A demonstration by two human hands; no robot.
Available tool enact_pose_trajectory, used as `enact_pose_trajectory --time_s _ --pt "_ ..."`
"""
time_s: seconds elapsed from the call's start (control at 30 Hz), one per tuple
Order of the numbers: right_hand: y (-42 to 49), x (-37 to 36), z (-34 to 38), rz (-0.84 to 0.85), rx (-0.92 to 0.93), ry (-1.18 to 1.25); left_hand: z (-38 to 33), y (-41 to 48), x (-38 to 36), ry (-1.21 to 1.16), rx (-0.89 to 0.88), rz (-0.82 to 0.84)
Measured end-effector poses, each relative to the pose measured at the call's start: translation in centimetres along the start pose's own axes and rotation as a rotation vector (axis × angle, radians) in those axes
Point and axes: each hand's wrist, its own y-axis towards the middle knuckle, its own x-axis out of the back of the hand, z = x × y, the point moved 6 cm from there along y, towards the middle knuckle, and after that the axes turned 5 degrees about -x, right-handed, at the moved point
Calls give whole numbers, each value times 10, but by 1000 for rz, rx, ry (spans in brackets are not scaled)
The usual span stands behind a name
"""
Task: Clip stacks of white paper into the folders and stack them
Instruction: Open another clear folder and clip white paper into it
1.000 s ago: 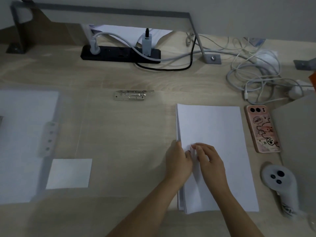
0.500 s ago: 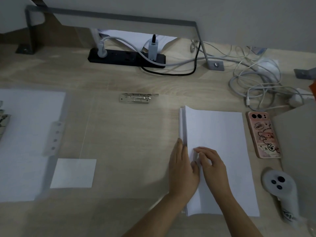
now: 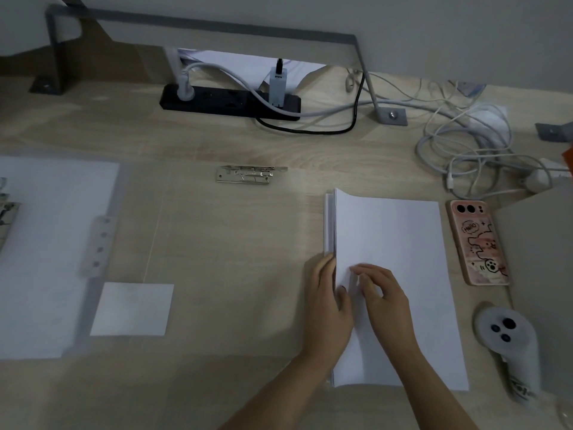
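A stack of white paper (image 3: 397, 237) lies on the desk at the right. My left hand (image 3: 325, 308) grips the stack's left edge, thumb on top, and an upper bunch of sheets is raised off the lower ones there. My right hand (image 3: 384, 296) pinches that bunch from above, close to the left hand. A clear plastic folder (image 3: 198, 243) lies open and flat in the middle of the desk, with a metal clip (image 3: 245, 175) at its far edge and a white label (image 3: 133, 308) near its left side. Another folder with paper in it (image 3: 46, 243) lies at the far left.
A pink phone (image 3: 477, 243) and a white controller (image 3: 508, 342) lie just right of the stack, with a grey box (image 3: 539, 274) beyond them. A black power strip (image 3: 229, 102) and tangled white cables (image 3: 465, 150) run along the back.
The upper sheets' left edge has risen off the rest of the stack. My left hand has slid along that edge and my right hand has stayed on top.
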Motion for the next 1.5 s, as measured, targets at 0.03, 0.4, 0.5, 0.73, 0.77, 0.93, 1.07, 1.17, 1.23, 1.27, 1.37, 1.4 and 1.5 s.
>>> enact_pose_trajectory --time_s 0.03,0.4,0.5,0.73,0.77,0.93,1.07,1.17,1.23,1.27,1.37,1.4,1.5 --pt "0 0 0 3 3 3 1 0 1 -41 37 -11" --pt "-3 8 0 4 -54 35 1 23 1 79 189 135" --pt "-2 36 9 -133 -91 57 -3 20 17 14 220 148" --pt "7 38 15 -133 -304 219 12 19 106 -53 239 -7" --pt "7 27 20 -106 -302 218 15 18 118 -60 250 -29" --pt "1 -32 41 4 -304 290 38 7 177 -52 260 -136" --pt "-1 -69 50 91 -323 254 63 0 208 8 313 -164" --pt "3 -83 56 99 -352 206 76 5 219 53 361 -130" --pt "5 -91 56 86 -387 198 86 11 224 85 411 -109" --pt "4 -95 55 79 -404 196 91 14 226 105 437 -98" --pt "-1 -101 50 63 -424 215 101 22 231 172 475 -53" --pt "-2 -101 50 60 -426 228 102 23 233 219 468 -37" --pt "-5 -100 48 43 -450 257 98 28 240 395 409 -12"
